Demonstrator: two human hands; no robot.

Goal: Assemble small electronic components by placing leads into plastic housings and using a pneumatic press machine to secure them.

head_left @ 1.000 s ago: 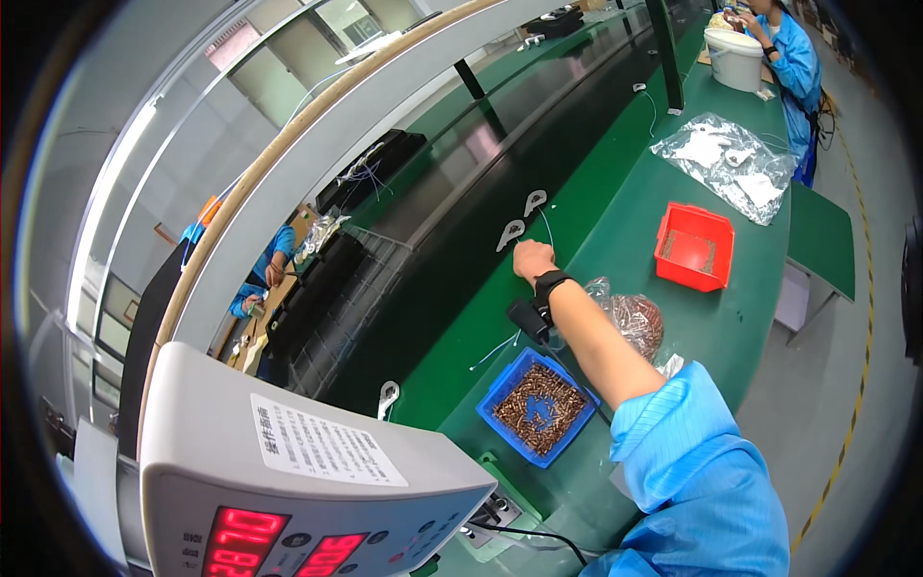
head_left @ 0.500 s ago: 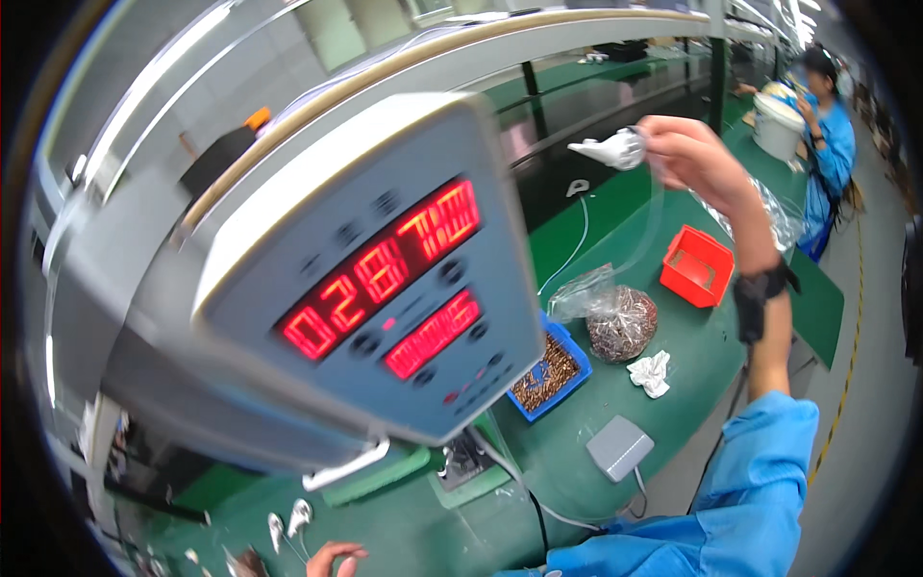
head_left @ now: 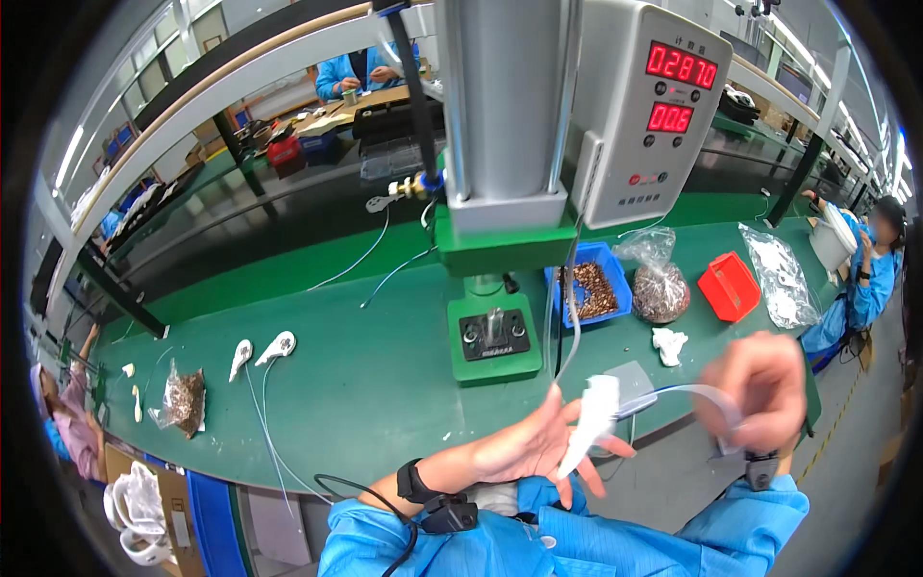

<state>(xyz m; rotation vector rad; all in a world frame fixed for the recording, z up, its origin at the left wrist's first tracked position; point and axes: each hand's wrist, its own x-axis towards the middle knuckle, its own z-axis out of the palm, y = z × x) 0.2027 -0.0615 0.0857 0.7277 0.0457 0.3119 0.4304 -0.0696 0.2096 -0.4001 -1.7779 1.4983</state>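
In front of the press, my left hand (head_left: 529,444) has its fingers spread, palm up. A white plastic piece (head_left: 592,419), smeared by motion, lies across or just before those fingers; whether they touch is unclear. A pale flexible cable (head_left: 694,388) arches from that piece to my right hand (head_left: 758,389). That hand is blurred, its fingers curled round the cable. Behind stands the bench press with a green base (head_left: 495,370) and a black fixture plate (head_left: 494,333). Two similar white pieces with cables, one of them this white cabled piece (head_left: 279,346), lie on the left of the bench.
A counter box (head_left: 654,115) with red digits hangs beside the press cylinder (head_left: 507,106). Rightward are a blue bin (head_left: 615,258) of small metal parts, a filled bag (head_left: 661,291), a red bin (head_left: 731,288) and a grey pedal-like box (head_left: 630,385). Co-workers sit around.
My right hand has come down from over the far side of the bench, bringing the white piece near my body. My left hand has risen to it. The view has swung, showing the whole press.
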